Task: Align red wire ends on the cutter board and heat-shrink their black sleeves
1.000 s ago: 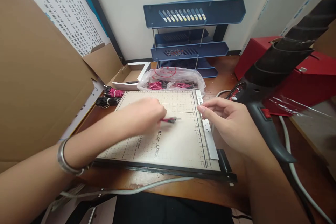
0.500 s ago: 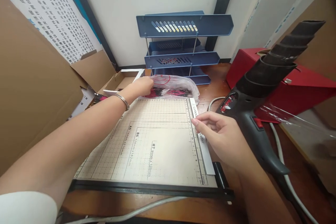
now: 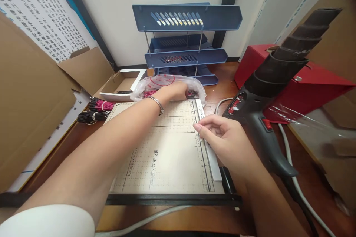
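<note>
At the far left of our desk stands a cardboard box (image 3: 33, 118), and beside it lie two tied wire bundles, a pink bundle (image 3: 101, 104) and a black bundle (image 3: 89, 117), both pointing right toward the cutting board (image 3: 167, 155).

Just beyond the board's far edge sits the plastic bag (image 3: 164, 81), clear and crinkled, with a red smiling face printed on top. Inside it we see the wires (image 3: 150, 92), thin pink and black strands in a loose heap, their long axis running left to right along that far edge. Our left hand (image 3: 175, 92), with a bracelet (image 3: 157, 103) at the wrist, reaches across the board into the right half of the bag. Its fingers are buried in the plastic, so we cannot tell whether they have closed on any strands. This hand is the one at the wires, which spread from its fingers leftward and away from us.

Our right hand (image 3: 222, 142) rests nearer to us, on the white strip (image 3: 213, 159) along the board's right edge and well apart from the bag. Its fingers are loosely curled, with nothing that we can see between them.

Further right, a heat gun (image 3: 267, 92) leans with its nozzle up, in front of a red box (image 3: 300, 89).
</note>
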A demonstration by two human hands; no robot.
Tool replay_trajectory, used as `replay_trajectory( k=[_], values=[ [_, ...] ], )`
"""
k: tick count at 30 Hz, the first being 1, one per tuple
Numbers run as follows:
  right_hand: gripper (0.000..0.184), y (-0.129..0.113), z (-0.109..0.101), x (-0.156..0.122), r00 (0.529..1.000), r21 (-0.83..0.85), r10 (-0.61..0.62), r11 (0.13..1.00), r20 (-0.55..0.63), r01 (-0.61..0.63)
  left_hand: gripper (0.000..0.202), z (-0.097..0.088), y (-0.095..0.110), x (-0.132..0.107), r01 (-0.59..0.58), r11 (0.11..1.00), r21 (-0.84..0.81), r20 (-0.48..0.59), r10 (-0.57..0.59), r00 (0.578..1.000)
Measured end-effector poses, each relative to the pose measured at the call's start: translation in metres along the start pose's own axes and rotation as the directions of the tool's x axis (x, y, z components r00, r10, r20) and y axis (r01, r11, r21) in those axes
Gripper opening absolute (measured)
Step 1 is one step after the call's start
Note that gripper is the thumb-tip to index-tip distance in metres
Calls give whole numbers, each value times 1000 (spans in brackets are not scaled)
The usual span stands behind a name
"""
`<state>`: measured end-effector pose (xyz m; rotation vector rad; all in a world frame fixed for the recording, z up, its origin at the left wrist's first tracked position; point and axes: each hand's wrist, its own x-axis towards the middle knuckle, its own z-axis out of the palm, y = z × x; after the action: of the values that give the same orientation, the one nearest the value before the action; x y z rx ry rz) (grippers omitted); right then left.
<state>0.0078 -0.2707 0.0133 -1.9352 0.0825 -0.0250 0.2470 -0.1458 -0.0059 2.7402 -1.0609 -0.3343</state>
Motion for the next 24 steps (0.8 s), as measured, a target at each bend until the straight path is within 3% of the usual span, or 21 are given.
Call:
replay_trajectory(
  k=[8, 16, 20, 24],
  values=[
    [32, 0, 1, 0, 1000, -6, -17, 1000, 9, 17, 17, -1, 0, -6, 49, 999, -15, -68, -50, 996],
    [32, -2, 0, 0, 1000, -9, -14, 1000, 12, 14, 21, -3, -2, -16, 0, 1000, 29, -210, 6, 978],
    [32, -1, 1, 0, 999, 2, -44, 999, -4, 44, 24, -17, 1, -27, -6, 996, 89, -298, 32, 954],
    [28, 1, -1, 1, 994, 45, -78, 996, -81, 81, 29, -37, 14, -60, 12, 994, 107, -364, 28, 931]
  ],
)
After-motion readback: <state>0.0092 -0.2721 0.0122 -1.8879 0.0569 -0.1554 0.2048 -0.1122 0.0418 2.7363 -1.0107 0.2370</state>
